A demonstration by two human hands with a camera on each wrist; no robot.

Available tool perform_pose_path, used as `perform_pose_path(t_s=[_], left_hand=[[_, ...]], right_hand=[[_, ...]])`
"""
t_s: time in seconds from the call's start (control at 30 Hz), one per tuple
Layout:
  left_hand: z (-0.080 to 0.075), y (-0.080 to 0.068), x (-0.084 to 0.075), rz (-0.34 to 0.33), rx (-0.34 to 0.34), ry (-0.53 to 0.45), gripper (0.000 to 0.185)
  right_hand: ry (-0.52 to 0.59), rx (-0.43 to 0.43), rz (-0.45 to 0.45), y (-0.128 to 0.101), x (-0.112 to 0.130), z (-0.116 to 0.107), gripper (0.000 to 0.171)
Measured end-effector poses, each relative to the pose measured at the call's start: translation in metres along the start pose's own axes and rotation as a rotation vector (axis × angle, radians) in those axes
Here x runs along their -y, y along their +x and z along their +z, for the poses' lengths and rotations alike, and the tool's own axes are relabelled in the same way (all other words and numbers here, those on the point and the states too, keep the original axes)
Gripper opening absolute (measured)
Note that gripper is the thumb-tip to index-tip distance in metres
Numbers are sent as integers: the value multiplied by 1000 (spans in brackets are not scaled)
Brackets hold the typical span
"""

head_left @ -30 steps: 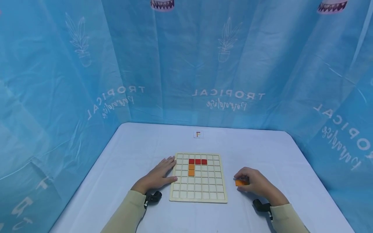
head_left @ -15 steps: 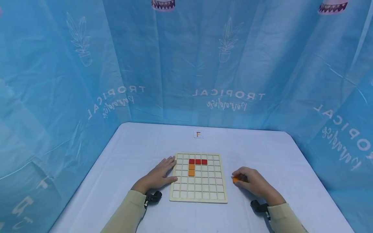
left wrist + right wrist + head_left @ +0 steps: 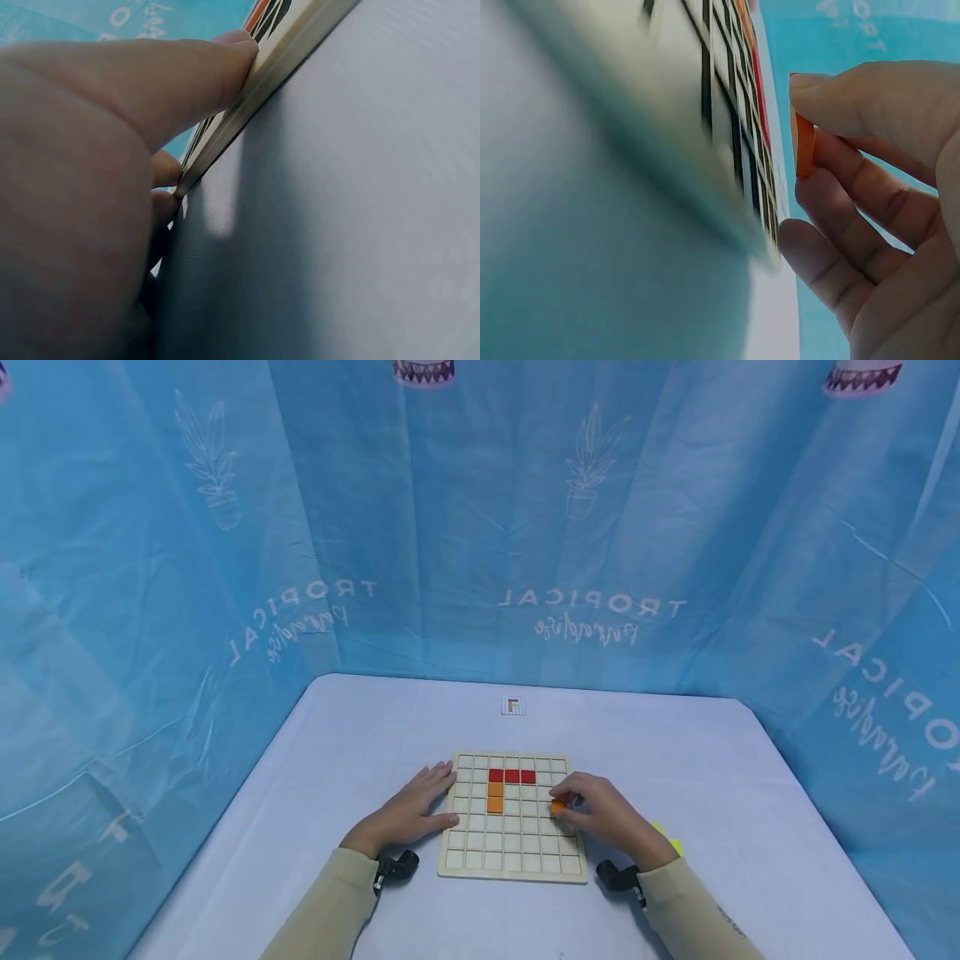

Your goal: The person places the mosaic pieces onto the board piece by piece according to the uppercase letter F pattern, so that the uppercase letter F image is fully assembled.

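A person's right hand (image 3: 600, 817) pinches an orange tile (image 3: 558, 807) between thumb and fingers (image 3: 855, 187), holding it just above the right-hand cells of a wooden grid board (image 3: 513, 860) on a white-covered desk (image 3: 337, 735). The left hand (image 3: 408, 814) lies flat, fingers straight and released, its tips touching the board's left edge. Left of the held tile, three red tiles (image 3: 512, 776) sit in a row with two orange tiles (image 3: 495, 797) beneath the leftmost. A small pattern card (image 3: 513, 706) lies beyond the board, well apart from both hands
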State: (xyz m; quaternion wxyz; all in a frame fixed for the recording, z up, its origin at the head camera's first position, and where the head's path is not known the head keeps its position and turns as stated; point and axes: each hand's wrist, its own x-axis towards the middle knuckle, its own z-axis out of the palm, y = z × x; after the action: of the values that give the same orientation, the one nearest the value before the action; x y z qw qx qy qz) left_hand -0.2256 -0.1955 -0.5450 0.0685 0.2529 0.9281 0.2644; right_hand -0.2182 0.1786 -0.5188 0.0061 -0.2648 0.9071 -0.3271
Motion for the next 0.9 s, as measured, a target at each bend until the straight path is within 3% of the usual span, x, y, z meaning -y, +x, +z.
perform_pose_path(t_s=[0.33,0.5,0.9], left_hand=[[1,1,0,-6,12,-5,88],[2,1,2,-9,14,-2,88],[-1,0,-1,-23,13,5,88]], right_hand=[[-10,88,-153,31,27,29,24],[-31,130,-156,39,37,40,25],[-118,141,-162,48,59,55,24]])
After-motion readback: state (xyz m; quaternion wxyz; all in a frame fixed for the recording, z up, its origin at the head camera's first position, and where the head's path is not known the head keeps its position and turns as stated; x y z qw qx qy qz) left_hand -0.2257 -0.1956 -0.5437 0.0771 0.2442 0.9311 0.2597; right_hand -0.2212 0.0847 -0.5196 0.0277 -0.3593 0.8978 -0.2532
